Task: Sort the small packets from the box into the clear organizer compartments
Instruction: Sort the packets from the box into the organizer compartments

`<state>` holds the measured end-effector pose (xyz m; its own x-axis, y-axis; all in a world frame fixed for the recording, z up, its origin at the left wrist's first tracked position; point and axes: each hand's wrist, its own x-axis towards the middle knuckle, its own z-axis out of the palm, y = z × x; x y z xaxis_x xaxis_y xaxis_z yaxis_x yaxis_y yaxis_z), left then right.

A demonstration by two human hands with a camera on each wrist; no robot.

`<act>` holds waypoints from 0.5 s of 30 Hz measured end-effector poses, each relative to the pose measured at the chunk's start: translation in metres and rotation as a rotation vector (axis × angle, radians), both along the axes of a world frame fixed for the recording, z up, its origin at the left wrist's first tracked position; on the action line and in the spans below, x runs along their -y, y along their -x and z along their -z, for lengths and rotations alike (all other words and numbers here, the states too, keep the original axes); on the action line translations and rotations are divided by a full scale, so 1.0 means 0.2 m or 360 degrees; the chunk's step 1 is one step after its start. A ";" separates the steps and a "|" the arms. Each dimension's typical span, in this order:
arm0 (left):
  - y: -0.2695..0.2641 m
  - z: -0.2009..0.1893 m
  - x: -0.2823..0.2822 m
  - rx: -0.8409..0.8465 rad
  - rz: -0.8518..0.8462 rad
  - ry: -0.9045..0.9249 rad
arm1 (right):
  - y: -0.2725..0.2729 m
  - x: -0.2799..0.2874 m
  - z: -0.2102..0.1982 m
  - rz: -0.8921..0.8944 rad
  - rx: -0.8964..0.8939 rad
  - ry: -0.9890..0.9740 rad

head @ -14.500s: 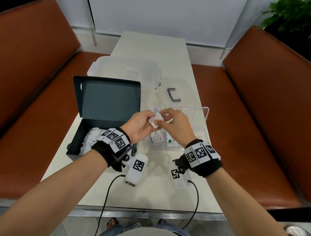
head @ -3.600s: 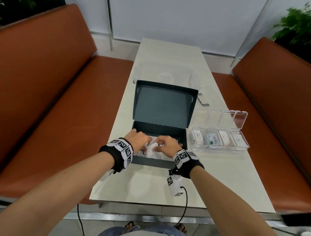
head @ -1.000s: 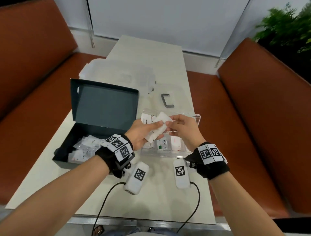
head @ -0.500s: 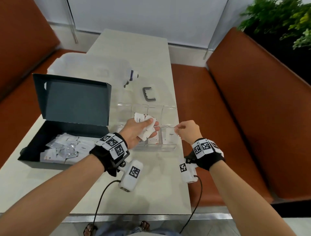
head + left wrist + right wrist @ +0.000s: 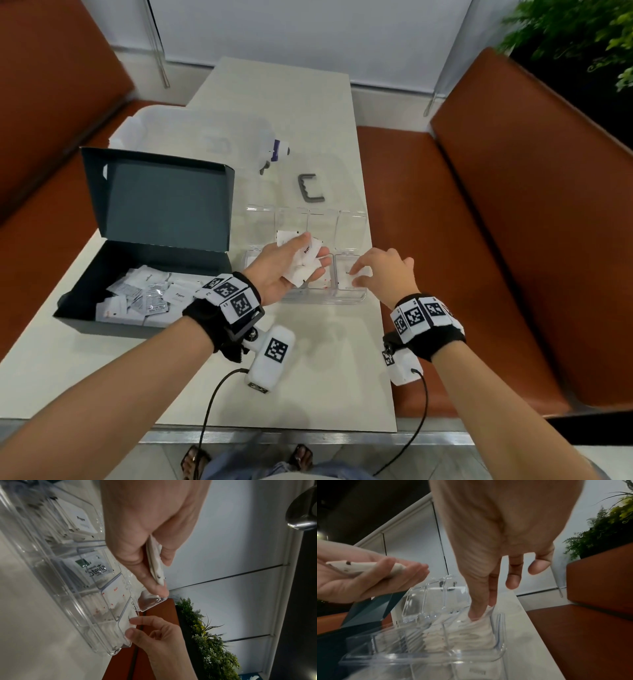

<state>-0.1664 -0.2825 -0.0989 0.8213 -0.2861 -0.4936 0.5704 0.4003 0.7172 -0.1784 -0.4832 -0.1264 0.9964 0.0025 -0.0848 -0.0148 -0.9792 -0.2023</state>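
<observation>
The clear organizer [image 5: 351, 229] lies open on the table, right of the dark box [image 5: 154, 205], which holds several white packets [image 5: 147, 294]. My left hand [image 5: 308, 260] hovers palm up over the organizer's middle and grips a small stack of white packets [image 5: 301, 274], also seen edge-on [image 5: 154, 561]. My right hand [image 5: 356, 274] reaches down into the rightmost compartment. Its thumb and index finger [image 5: 477, 609] pinch a white packet [image 5: 476, 627] resting on the stack there. Stevia, salt and pepper packets fill the other compartments [image 5: 97, 568].
A large clear tub [image 5: 188, 137] stands behind the box, with a small white and purple item [image 5: 277, 152] beside it. A grey C-shaped handle [image 5: 310, 188] lies behind the organizer. The organizer sits close to the table's right edge [image 5: 376, 308]. Brown benches flank the table.
Both hands came from the box to the organizer with packets. In the last half second my right hand lowered its packet into the rightmost compartment; the left hand kept its stack.
</observation>
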 end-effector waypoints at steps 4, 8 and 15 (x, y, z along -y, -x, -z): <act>0.00 -0.02 -0.01 -0.0099 0.0053 0.0073 | 0.00 -0.01 -0.03 -0.0044 -0.0044 0.0126; 0.00 -0.05 -0.04 -0.0169 0.0092 0.0189 | -0.01 -0.04 -0.09 0.0014 0.0038 -0.0054; 0.00 -0.07 -0.11 -0.0095 0.0234 0.0127 | -0.02 -0.30 -0.24 0.0052 0.0234 -0.1090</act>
<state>-0.1667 -0.2614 -0.0857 0.7379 -0.4410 -0.5109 0.6674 0.3639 0.6498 -0.1751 -0.4231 -0.0778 0.9979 -0.0227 0.0608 0.0329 -0.6303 -0.7756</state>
